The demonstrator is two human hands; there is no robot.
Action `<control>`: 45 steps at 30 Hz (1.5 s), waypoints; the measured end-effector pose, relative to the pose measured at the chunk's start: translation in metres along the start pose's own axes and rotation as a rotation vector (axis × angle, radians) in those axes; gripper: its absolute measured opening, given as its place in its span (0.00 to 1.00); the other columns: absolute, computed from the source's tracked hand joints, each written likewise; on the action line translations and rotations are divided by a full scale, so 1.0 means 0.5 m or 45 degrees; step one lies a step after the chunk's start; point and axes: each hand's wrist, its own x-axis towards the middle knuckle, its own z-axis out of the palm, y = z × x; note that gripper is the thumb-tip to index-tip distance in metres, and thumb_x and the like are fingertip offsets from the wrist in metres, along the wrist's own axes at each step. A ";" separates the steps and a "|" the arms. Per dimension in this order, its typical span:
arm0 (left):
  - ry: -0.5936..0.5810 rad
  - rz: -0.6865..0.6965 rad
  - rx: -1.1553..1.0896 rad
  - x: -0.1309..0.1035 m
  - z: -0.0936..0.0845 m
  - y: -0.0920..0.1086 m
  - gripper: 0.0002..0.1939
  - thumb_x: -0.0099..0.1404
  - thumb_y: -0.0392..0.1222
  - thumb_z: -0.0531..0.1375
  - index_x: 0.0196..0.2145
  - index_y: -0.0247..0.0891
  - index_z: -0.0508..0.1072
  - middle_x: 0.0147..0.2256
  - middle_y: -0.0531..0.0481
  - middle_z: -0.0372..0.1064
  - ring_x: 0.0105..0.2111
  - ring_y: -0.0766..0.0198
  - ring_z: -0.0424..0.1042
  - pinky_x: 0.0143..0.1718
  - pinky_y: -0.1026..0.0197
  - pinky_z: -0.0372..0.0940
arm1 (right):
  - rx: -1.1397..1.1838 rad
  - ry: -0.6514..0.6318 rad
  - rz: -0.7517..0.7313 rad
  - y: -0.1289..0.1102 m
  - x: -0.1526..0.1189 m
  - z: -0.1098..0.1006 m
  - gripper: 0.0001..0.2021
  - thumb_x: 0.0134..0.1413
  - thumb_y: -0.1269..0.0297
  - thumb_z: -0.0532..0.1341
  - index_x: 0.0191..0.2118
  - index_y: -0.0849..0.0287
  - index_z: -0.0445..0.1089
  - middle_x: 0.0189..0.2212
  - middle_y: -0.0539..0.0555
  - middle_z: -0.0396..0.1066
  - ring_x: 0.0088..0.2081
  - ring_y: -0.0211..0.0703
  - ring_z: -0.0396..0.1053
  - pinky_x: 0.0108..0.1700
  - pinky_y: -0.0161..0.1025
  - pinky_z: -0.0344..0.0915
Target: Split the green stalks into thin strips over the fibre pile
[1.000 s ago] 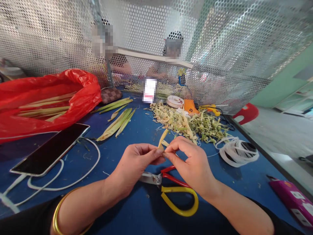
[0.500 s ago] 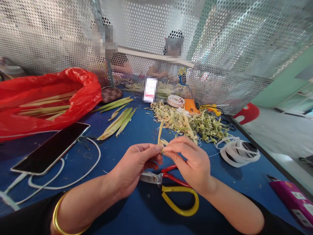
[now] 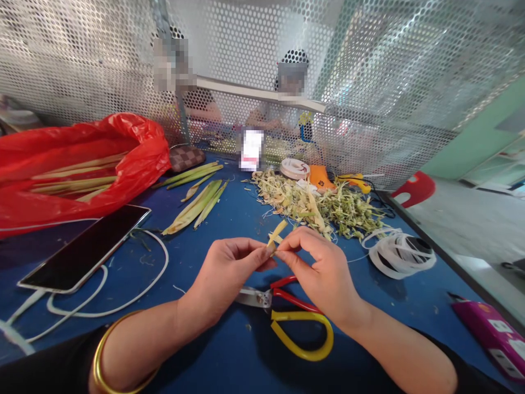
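Note:
My left hand (image 3: 233, 268) pinches a pale yellow-green leaf strip (image 3: 277, 233) between thumb and finger, at the middle of the view. The strip's free end points up and to the right. My right hand (image 3: 318, 268) meets it there, its thumb and forefinger pinched at the base of the strip; the fingertips of both hands nearly touch. Below the hands lie scissors with yellow and red handles (image 3: 303, 354), partly hidden by my left hand. Beyond them spreads a pile of small leaf pieces (image 3: 328, 210).
A red bag (image 3: 143, 145) of long leaves and a black phone (image 3: 88, 249) with a white cable lie left. Loose leaves (image 3: 197, 208) lie mid-left. At right are a ribbon roll (image 3: 402, 256) and purple box (image 3: 490, 334). People sit behind the perforated screen (image 3: 246, 49).
The leaf strip's free end, upright before, now leans to the right and looks shorter. Both hands have shifted slightly, still pinched together at its base.

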 end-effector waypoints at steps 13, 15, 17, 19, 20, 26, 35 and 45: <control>-0.053 -0.144 -0.233 0.002 0.000 -0.001 0.12 0.56 0.47 0.64 0.24 0.35 0.76 0.23 0.52 0.71 0.26 0.68 0.67 0.33 0.66 0.62 | 0.218 0.039 -0.002 0.007 0.009 -0.004 0.04 0.53 0.73 0.62 0.31 0.57 0.70 0.28 0.49 0.69 0.31 0.38 0.68 0.35 0.36 0.67; -0.078 -0.153 -0.268 0.001 -0.002 -0.002 0.12 0.56 0.46 0.63 0.23 0.35 0.75 0.23 0.51 0.71 0.26 0.68 0.67 0.33 0.66 0.62 | 0.141 0.077 -0.167 0.012 0.005 -0.002 0.05 0.53 0.74 0.62 0.34 0.56 0.71 0.31 0.51 0.69 0.34 0.39 0.69 0.38 0.39 0.67; -0.113 -0.168 -0.294 -0.001 -0.004 -0.003 0.11 0.57 0.45 0.63 0.23 0.35 0.74 0.24 0.51 0.71 0.27 0.68 0.67 0.32 0.66 0.61 | 0.044 0.098 -0.272 0.016 0.001 0.001 0.07 0.53 0.75 0.61 0.35 0.56 0.71 0.32 0.52 0.69 0.35 0.40 0.69 0.39 0.40 0.68; -0.135 -0.179 -0.310 -0.002 -0.006 -0.003 0.10 0.57 0.44 0.63 0.24 0.35 0.74 0.25 0.51 0.71 0.27 0.68 0.67 0.33 0.66 0.61 | -0.025 0.123 -0.322 0.018 -0.002 0.003 0.07 0.54 0.76 0.61 0.34 0.57 0.72 0.32 0.53 0.69 0.35 0.41 0.69 0.39 0.40 0.68; -0.138 -0.184 -0.314 -0.003 -0.007 -0.003 0.09 0.56 0.44 0.63 0.24 0.35 0.74 0.25 0.51 0.71 0.27 0.67 0.67 0.33 0.66 0.61 | -0.044 0.131 -0.334 0.019 -0.004 0.003 0.07 0.54 0.76 0.61 0.34 0.57 0.72 0.32 0.53 0.70 0.36 0.41 0.69 0.39 0.39 0.68; -0.072 -0.176 -0.302 0.001 -0.002 0.001 0.08 0.54 0.41 0.65 0.23 0.35 0.74 0.23 0.51 0.71 0.27 0.68 0.68 0.34 0.66 0.62 | -0.080 0.107 -0.337 0.020 -0.002 0.002 0.05 0.55 0.74 0.61 0.32 0.57 0.71 0.30 0.51 0.70 0.35 0.40 0.69 0.39 0.39 0.67; 0.016 -0.095 -0.104 -0.002 0.003 0.000 0.10 0.53 0.46 0.65 0.26 0.35 0.77 0.24 0.48 0.75 0.28 0.64 0.71 0.34 0.64 0.64 | 0.009 -0.032 -0.015 0.000 0.005 -0.010 0.07 0.52 0.75 0.61 0.27 0.58 0.67 0.25 0.48 0.66 0.29 0.37 0.65 0.33 0.35 0.64; -0.010 -0.145 -0.165 0.000 0.005 -0.004 0.09 0.51 0.44 0.67 0.25 0.34 0.78 0.24 0.48 0.75 0.27 0.65 0.70 0.34 0.64 0.64 | 0.178 -0.053 0.274 -0.003 0.013 -0.009 0.06 0.48 0.73 0.63 0.24 0.58 0.68 0.22 0.47 0.68 0.26 0.36 0.65 0.31 0.34 0.64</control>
